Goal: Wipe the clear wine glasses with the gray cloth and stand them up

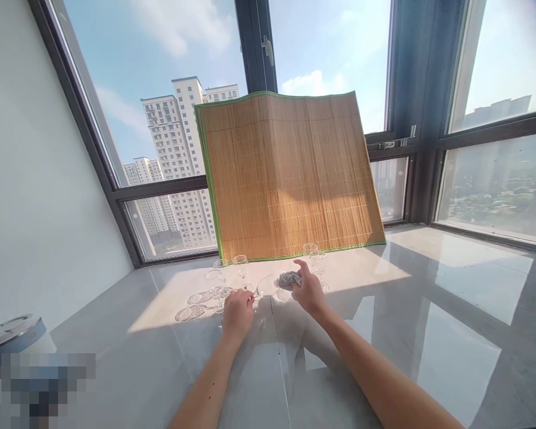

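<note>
Glass lies tilted near the back edge of the sill, in front of the mat: the left hand is closed on the stem of the wine glass. The right hand presses a bunched grey cloth at its bowl, fingers curled. Support the bowl, not the stem, and wipe with light pressure, clear of the upright glasses just beside.

Glossy grey stone sill w/ several wine glasses, a bamboo mat propped upright at back.

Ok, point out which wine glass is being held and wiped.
The tilted glass between both hands: left hand holds its stem, right hand presses a grey cloth at its bowl. The others stand or lie untouched.
</note>
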Demonstrator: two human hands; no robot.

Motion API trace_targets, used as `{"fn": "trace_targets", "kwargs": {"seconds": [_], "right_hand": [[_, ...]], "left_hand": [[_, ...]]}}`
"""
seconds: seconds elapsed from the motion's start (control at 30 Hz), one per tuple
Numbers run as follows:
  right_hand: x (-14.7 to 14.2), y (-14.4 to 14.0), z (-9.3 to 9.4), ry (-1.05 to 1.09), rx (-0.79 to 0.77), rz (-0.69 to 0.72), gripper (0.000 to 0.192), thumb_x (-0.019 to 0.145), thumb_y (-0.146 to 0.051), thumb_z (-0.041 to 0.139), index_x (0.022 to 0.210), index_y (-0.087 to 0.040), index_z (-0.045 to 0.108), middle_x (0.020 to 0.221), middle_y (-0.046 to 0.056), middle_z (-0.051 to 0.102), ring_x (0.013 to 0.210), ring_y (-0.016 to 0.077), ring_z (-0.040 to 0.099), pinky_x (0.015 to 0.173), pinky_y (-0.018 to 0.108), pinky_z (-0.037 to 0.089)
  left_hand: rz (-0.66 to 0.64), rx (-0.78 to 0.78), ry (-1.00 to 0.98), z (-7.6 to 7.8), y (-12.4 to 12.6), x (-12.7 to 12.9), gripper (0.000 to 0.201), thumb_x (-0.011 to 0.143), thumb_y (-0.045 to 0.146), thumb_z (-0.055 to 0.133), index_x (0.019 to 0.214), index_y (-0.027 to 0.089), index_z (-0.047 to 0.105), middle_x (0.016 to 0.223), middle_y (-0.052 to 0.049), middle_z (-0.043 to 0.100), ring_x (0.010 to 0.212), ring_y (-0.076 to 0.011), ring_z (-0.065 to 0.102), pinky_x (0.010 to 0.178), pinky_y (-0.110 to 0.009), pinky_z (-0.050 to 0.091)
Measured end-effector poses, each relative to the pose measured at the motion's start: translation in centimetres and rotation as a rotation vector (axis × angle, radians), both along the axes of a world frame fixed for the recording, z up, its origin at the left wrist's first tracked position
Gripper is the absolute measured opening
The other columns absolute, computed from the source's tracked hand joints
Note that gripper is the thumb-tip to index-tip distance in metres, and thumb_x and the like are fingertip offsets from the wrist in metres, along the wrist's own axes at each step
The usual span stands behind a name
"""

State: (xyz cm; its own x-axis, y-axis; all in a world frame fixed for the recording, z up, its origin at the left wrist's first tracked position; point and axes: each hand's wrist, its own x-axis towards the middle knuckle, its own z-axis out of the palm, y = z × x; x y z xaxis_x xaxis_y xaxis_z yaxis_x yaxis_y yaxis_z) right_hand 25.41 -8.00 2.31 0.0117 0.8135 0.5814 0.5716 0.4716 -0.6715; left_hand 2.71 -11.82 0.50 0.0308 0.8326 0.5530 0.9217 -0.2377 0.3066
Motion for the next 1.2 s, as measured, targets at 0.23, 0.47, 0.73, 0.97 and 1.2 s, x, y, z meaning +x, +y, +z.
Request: {"fn": "trace_targets", "kwargs": {"seconds": [0.23,0.47,0.73,0.97,1.2], "right_hand": [[-0.4,-0.9,0.3,0.222,-0.303,0.457,0.059,0.067,-0.017,0.058,0.125,-0.022,0.045,0.075,-0.003,0.056,0.063,0.0141,0.054,0.058,0.026,0.042],[-0.4,-1.5,1.0,0.52,-0.462,0.601,0.063,0.066,-0.025,0.067,0.126,-0.022,0.048,0.08,0.0,0.06,0.065,0.0145,0.057,0.058,0.026,0.043],[-0.4,-0.5,0.3,0.665,-0.265,0.185,0.066,0.069,-0.035,0.067,0.128,-0.02,0.042,0.082,0.003,0.062,0.067,0.0175,0.057,0.056,0.027,0.043],[-0.5,-0.3,0.0,0.449,-0.191,0.183,0.061,0.069,-0.03,0.061,0.127,-0.02,0.043,0.077,0.0,0.061,0.063,0.0164,0.056,0.058,0.029,0.044],[-0.5,-0.5,0.2,0.518,-0.427,0.289,0.072,0.063,-0.023,0.067,0.131,-0.017,0.043,0.079,0.001,0.061,0.07,0.0182,0.06,0.065,0.031,0.047]], "left_hand": [[-0.075,-0.023,0.088,0.0,0.3,-0.1,0.03,0.081,0.007,0.047,0.08,0.023,0.072,0.08,-0.005,0.063,0.088,-0.0216,0.052,0.081,-0.032,0.038],[-0.153,-0.024,0.041,0.0,0.6,-0.1,0.025,0.082,0.011,0.049,0.083,0.022,0.072,0.077,-0.005,0.063,0.085,-0.0208,0.052,0.077,-0.03,0.038],[-0.14,-0.176,-0.141,-0.2,-0.2,0.6,0.022,0.086,0.024,0.049,0.071,0.021,0.065,0.067,0.0,0.06,0.066,-0.0143,0.05,0.063,-0.025,0.032],[-0.342,-0.144,-0.002,0.7,-0.9,1.2,0.02,0.079,0.017,0.052,0.063,0.021,0.062,0.065,0.0,0.057,0.071,-0.0152,0.048,0.067,-0.026,0.032],[-0.324,-0.079,-0.247,0.5,-0.6,1.3,0.022,0.087,0.028,0.049,0.072,0.02,0.063,0.068,-0.002,0.062,0.073,-0.0164,0.054,0.07,-0.026,0.036]]}}
